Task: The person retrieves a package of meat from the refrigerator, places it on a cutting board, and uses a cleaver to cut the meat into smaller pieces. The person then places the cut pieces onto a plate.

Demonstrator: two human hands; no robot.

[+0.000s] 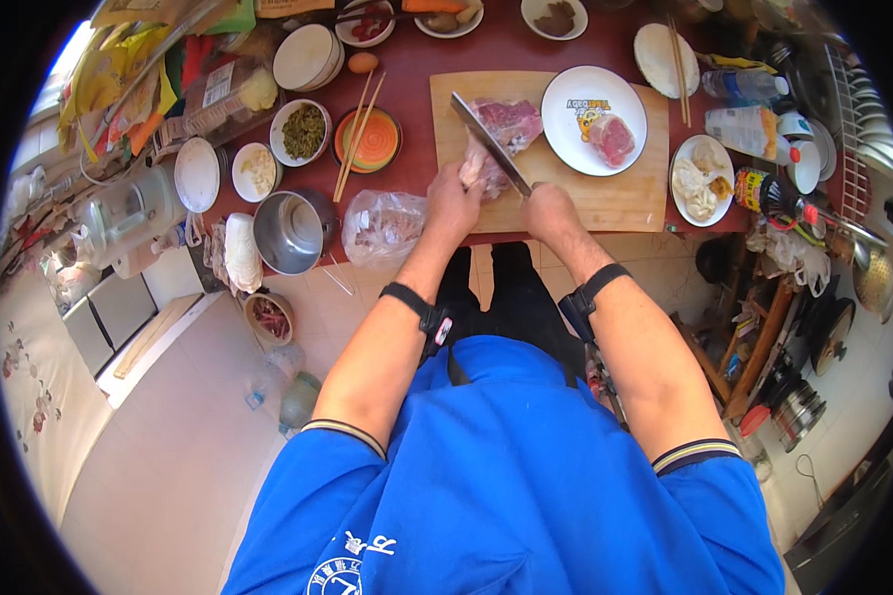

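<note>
Just past twelve o'clock, on the board (620, 206), it's the meat (511, 121), pink and glossy, with the knife (491, 144) lying right across it! Left hand (453, 201) sits at the near left of the blade, fingers curled in and gripping the pale end of the meat. Right hand (554, 211) is wrapped around the handle, the blade slanting away toward eleven o'clock.

Over to one o'clock, the plate (571, 87) rests on the board, and here's print: dark letters by a yellow cartoon figure, with a round pink cut (612, 141) beside it. Swing to half past two: a dark bottle (770, 195) wears a bright yellow label, its lettering too small to make out. Nearer two o'clock, a clear bottle (749, 85) with a blue band lies on its side.

Round to half past ten, a clear bag (382, 226) sits at the edge of the red surface (414, 99), close to the left hand, the steel pot (293, 233) just beside it. Further out that way, a package (208, 114) shows a white label with fine dark print. At eleven, chopsticks (357, 139) cross an orange bowl (378, 149). Down between six and seven, the blue shirt (506, 446) carries white characters and a round emblem.
</note>
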